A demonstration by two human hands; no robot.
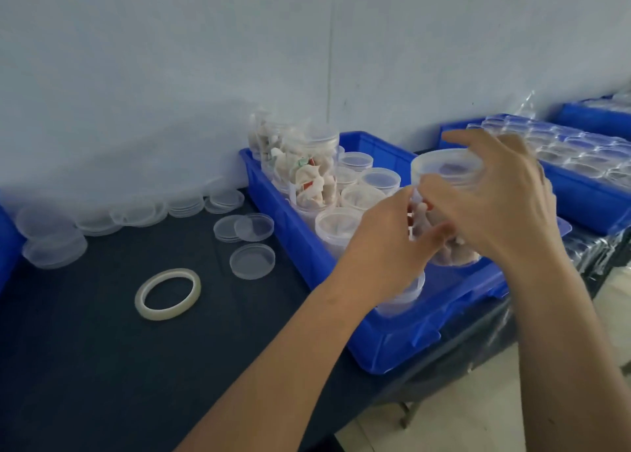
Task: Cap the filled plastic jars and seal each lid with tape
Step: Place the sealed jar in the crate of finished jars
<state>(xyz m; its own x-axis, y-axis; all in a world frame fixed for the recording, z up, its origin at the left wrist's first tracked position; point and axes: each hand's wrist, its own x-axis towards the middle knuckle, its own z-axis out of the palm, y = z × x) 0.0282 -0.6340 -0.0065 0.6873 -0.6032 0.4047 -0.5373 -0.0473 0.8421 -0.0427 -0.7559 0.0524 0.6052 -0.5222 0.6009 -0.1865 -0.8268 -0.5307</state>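
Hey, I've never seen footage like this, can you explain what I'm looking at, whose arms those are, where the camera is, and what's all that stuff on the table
There is no machine here. The two bare arms belong to a person, and the single picture comes from a camera worn on their head, looking forward and down at their work.

Both hands are around one clear jar held above a blue bin. The jar is filled with pale pieces and has a lid on. The left hand grips its side, and the right hand curls over the lid and upper part.

The bin holds more filled jars, some stacked at its far end. On the dark table lie a roll of clear tape, untouched, and loose clear lids, with more stacked by the wall. Further blue bins to the right hold other clear containers.
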